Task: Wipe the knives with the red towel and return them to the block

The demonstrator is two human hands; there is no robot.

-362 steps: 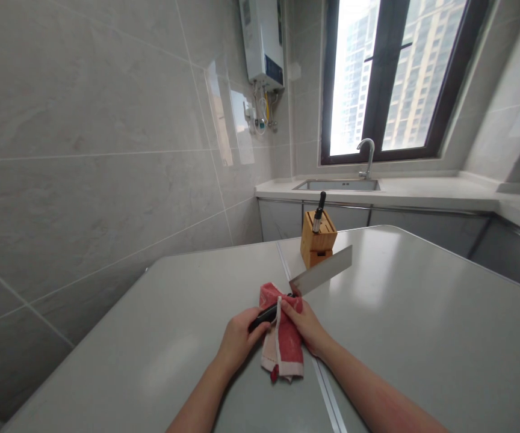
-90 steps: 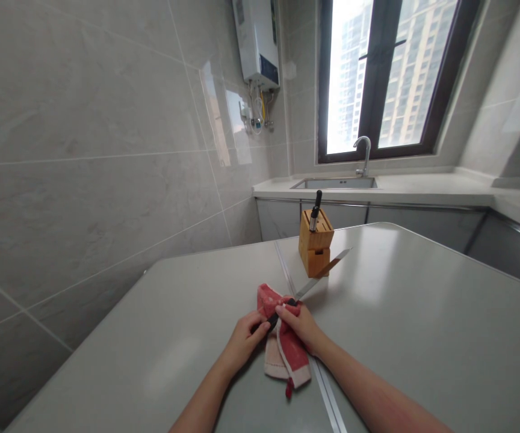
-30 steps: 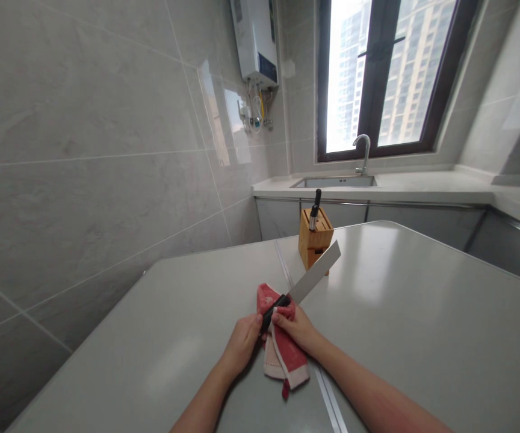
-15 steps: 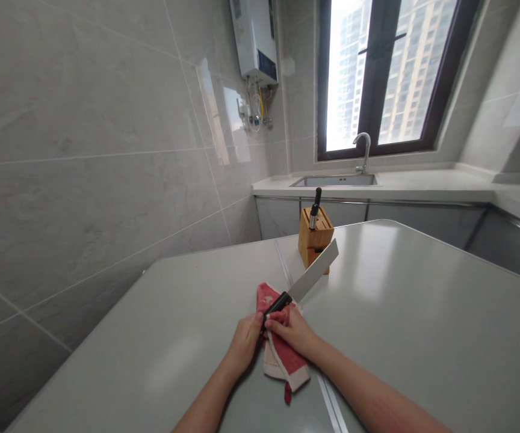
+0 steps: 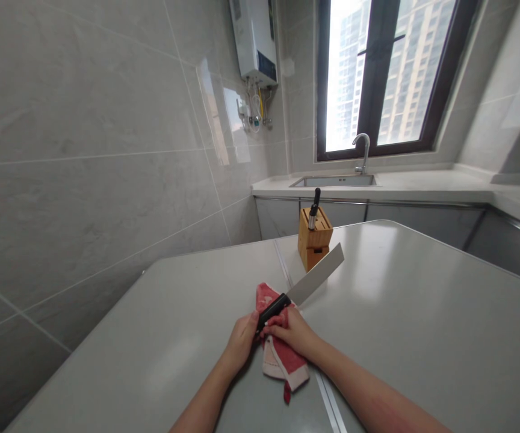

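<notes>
In front of the wooden knife block (image 5: 316, 239) we see a satiny metal blade (image 5: 315, 276) with a smooth, plastic-looking handle (image 5: 273, 310) over a matt, fuzzy cloth (image 5: 290, 356), beneath the block a glossy surface (image 5: 399, 325), behind it a shiny metal tap (image 5: 367, 151), left of it glossy tiles (image 5: 106, 222).

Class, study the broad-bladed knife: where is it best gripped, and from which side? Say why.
Probably by the black handle, coming from the person's near left side: it is narrow, and its near end sits in the left hand. The broad blade slants away, forward and right, so this approach likely avoids it.
</notes>
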